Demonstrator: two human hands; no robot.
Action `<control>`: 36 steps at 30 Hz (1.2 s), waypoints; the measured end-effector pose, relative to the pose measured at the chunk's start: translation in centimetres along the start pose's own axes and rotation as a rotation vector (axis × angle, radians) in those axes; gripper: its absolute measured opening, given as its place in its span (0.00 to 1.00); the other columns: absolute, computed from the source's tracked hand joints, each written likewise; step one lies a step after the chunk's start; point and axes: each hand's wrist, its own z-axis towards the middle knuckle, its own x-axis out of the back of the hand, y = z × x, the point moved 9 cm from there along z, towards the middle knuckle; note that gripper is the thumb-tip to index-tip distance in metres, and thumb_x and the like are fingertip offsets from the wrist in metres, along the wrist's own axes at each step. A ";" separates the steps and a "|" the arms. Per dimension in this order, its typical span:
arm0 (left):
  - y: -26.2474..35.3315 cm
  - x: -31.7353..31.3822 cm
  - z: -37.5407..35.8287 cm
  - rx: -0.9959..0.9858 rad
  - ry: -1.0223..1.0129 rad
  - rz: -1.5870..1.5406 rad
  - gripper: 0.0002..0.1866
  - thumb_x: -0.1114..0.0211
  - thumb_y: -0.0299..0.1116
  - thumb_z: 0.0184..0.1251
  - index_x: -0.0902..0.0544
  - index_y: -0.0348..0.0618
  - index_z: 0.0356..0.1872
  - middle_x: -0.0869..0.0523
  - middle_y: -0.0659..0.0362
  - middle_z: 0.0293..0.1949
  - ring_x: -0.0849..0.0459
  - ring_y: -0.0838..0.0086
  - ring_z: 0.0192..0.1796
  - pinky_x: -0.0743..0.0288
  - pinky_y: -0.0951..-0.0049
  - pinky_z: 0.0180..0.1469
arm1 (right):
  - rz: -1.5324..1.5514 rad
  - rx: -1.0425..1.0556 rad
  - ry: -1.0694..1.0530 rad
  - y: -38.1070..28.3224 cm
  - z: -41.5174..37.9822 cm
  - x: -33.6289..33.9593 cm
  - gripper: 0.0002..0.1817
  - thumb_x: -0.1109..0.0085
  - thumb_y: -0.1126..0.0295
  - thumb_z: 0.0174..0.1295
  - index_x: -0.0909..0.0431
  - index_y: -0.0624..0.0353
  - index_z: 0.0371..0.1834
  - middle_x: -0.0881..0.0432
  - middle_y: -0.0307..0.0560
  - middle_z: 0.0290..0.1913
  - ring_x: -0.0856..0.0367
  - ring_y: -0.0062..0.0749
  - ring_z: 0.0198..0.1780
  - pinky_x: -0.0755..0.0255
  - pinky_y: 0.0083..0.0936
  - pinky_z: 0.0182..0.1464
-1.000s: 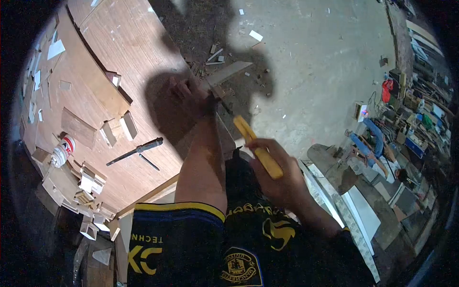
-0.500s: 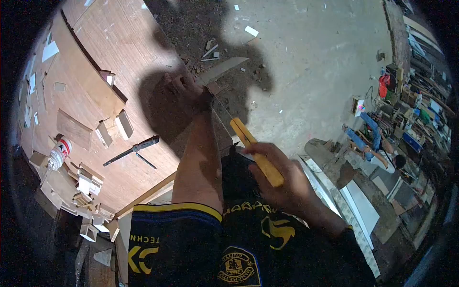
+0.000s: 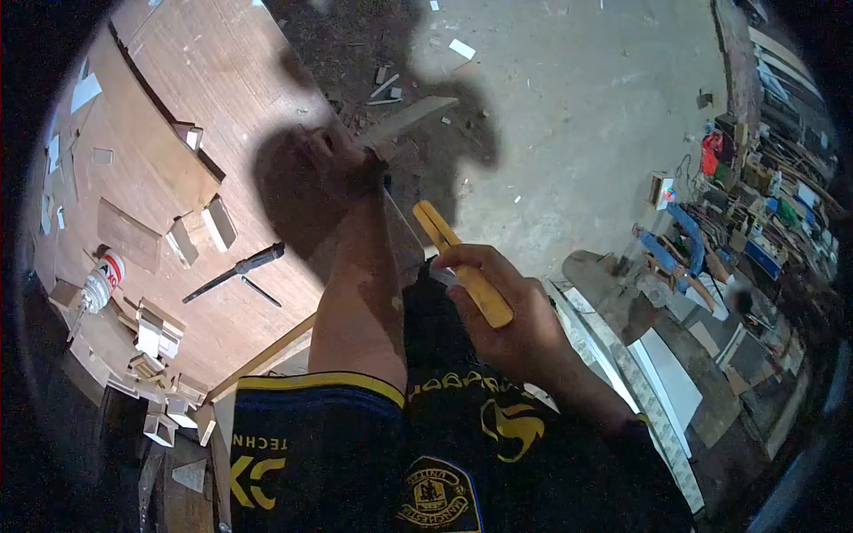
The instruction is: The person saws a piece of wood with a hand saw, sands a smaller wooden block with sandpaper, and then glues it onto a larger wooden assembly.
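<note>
While left grip lies at tabletop's edge — right grip clasps yellow handle.

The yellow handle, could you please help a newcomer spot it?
Start at the black shirt along the bottom, then go up to the right hand. The yellow handle lies in its grip, its colour setting it apart from the dark tool on the tabletop.

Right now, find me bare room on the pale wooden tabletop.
The tabletop looks mostly bare far off, between the curved brown board and the right edge, and between the long black tool and the near edge. Crowded: the near left corner, with small wooden blocks beside the white-and-red bottle.
</note>
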 end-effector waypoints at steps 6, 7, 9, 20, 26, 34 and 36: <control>0.4 -0.5 -0.8 -0.081 -0.039 0.040 0.17 0.41 0.47 0.64 0.23 0.40 0.34 0.28 0.45 0.43 0.35 0.42 0.66 0.42 0.39 0.66 | -0.030 -0.003 0.006 0.1 -1.0 0.7 0.17 0.43 0.70 0.65 0.29 0.50 0.57 0.16 0.54 0.44 0.14 0.43 0.45 0.23 0.32 0.43; 0.3 -0.6 -0.5 -0.091 -0.031 0.055 0.17 0.41 0.47 0.64 0.23 0.40 0.33 0.28 0.46 0.43 0.35 0.42 0.66 0.42 0.38 0.66 | -0.046 -0.014 -0.008 0.2 -0.4 0.2 0.17 0.43 0.71 0.65 0.29 0.51 0.57 0.16 0.53 0.43 0.14 0.39 0.45 0.22 0.32 0.44; 0.5 -0.1 0.0 -0.127 -0.047 0.070 0.17 0.41 0.46 0.64 0.23 0.40 0.33 0.28 0.46 0.43 0.35 0.42 0.66 0.42 0.38 0.66 | 0.016 -0.041 -0.057 -0.6 -0.5 0.1 0.17 0.44 0.74 0.64 0.30 0.54 0.56 0.18 0.52 0.46 0.16 0.37 0.49 0.24 0.31 0.47; 0.4 -0.2 -0.3 0.116 -0.015 -0.125 0.25 0.40 0.56 0.63 0.25 0.40 0.31 0.30 0.46 0.40 0.34 0.40 0.64 0.42 0.37 0.65 | -0.124 0.015 -0.031 -1.1 -2.8 1.2 0.18 0.44 0.72 0.64 0.30 0.49 0.58 0.16 0.55 0.43 0.14 0.48 0.43 0.22 0.34 0.42; -5.5 -8.0 -4.3 0.273 -0.421 0.021 0.48 0.62 0.82 0.53 0.25 0.37 0.33 0.32 0.46 0.40 0.37 0.39 0.65 0.42 0.34 0.64 | -0.072 -0.002 -0.042 -0.1 -0.5 -0.5 0.18 0.43 0.69 0.65 0.31 0.49 0.58 0.15 0.53 0.39 0.14 0.43 0.38 0.22 0.31 0.37; -2.4 -2.6 -2.2 -0.029 0.081 -0.078 0.32 0.53 0.61 0.58 0.23 0.35 0.39 0.28 0.46 0.42 0.34 0.45 0.60 0.42 0.37 0.66 | -0.044 -0.026 -0.020 0.7 0.7 -0.6 0.17 0.44 0.77 0.63 0.30 0.56 0.55 0.21 0.49 0.52 0.20 0.37 0.55 0.26 0.30 0.55; -0.6 -1.2 -2.0 -0.070 0.055 -0.073 0.23 0.47 0.49 0.61 0.22 0.35 0.40 0.26 0.47 0.42 0.31 0.48 0.57 0.42 0.38 0.66 | -0.103 0.023 -0.048 0.0 -0.3 -0.1 0.16 0.44 0.77 0.63 0.29 0.56 0.54 0.20 0.49 0.51 0.20 0.38 0.55 0.26 0.30 0.54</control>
